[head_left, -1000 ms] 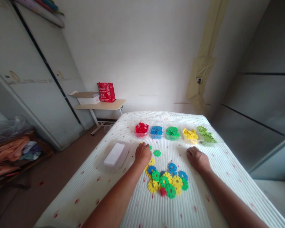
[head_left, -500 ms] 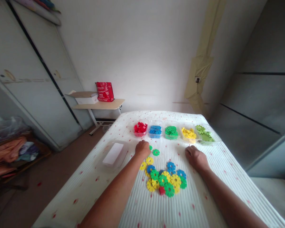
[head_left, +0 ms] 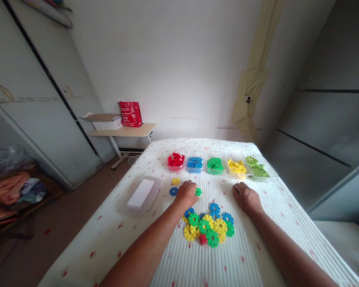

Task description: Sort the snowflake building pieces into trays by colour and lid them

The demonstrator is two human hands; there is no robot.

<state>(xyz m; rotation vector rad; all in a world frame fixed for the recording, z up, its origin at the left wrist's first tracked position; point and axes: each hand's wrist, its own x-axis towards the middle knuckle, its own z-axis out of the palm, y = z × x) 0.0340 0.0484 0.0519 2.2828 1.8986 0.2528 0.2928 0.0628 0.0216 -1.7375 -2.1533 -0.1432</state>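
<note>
Left hand [head_left: 188, 194]: shifted rightward, baring a yellow disc [head_left: 176, 181] and a blue disc [head_left: 174, 191]; fingers curled at a green disc [head_left: 198, 191], grip unclear.
Right hand [head_left: 247, 196]: curled, low over the cloth [head_left: 173, 261], toward its right edge; cannot tell if it holds anything.
Disc pile [head_left: 208, 228]: midway between the cloth's side edges.
Tubs [head_left: 215, 172]: row near its far edge.

Disc pile [head_left: 208, 228]: yellow, green, blue; loosely overlapped at near centre.
Green disc [head_left: 198, 191]: notched, partly covered, beyond the pile.
Yellow disc [head_left: 175, 181]: laid flat, farther left.
Blue disc [head_left: 173, 191]: laid just nearer.
</note>
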